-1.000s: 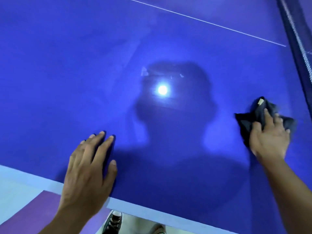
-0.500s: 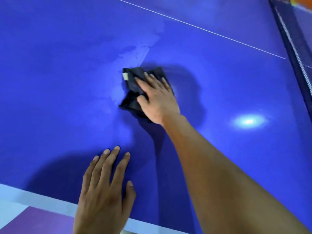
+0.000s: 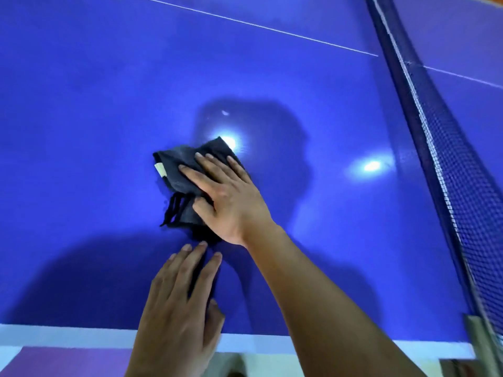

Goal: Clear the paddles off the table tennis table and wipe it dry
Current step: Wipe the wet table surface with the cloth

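Note:
The blue table tennis table (image 3: 81, 118) fills the view. A dark grey cloth (image 3: 179, 170) with a small pale label lies crumpled near the middle of it. My right hand (image 3: 226, 197) presses flat on the cloth, fingers straight and spread, thumb against its lower part. My left hand (image 3: 179, 303) rests flat on the table near the front edge, its fingertips just below the cloth. No paddle is in view.
The net (image 3: 446, 164) runs down the right side to a metal clamp (image 3: 479, 338) at the table's edge. A thin white centre line (image 3: 258, 25) crosses the far part. The white side edge (image 3: 68, 336) runs along the bottom, with purple floor below it.
My right hand swept the cloth from beside the net leftward to the table's middle, then drew it back toward me. My left hand stayed flat on the table near the front edge.

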Available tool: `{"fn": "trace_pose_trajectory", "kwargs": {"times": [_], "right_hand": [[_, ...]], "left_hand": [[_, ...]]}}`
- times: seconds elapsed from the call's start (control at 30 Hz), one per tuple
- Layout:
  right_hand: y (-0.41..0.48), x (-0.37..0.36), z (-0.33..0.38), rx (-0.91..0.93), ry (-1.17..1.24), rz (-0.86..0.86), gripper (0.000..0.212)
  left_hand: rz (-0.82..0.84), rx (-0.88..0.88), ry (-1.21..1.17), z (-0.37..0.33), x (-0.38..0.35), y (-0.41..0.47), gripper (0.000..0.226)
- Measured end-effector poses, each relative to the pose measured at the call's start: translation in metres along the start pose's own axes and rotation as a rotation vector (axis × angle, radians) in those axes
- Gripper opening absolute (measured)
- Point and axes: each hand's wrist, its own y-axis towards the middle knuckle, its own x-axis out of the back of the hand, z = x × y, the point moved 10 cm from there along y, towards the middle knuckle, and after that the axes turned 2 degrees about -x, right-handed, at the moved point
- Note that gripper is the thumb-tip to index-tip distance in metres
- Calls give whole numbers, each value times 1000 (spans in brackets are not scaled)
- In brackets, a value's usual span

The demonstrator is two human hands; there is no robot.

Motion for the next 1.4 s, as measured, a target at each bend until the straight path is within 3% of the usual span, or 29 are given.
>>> {"fn": "trace_pose_trajectory", "kwargs": {"times": [0.2,0.4,0.63,0.87,1.03,1.27,1.4], "right_hand": [[-117,55,-137,-331,-18,-125,62],[-252,104,-254,-676,-36,-240,59],[-287,112,-270,-802,-47,-290,69],[-288,104,-276,-846,-28,-268,71],[-259,90,-234,-902,-28,-293,73],[-136,30,-78,-672,-82,-260,59],[-61,-16,38,-473,-99,-174,64]], "left_hand": [[33,-81,-10,-74,-34,-3,56],[39,-32,119,-85,-49,-9,56],[110,29,156,-89,-55,-7,57],[146,24,-118,-82,-43,-10,54],[127,13,-66,-25,-12,-32,54],[56,156,31,112,51,-101,60],[84,120,32,143,62,-125,62]]}}
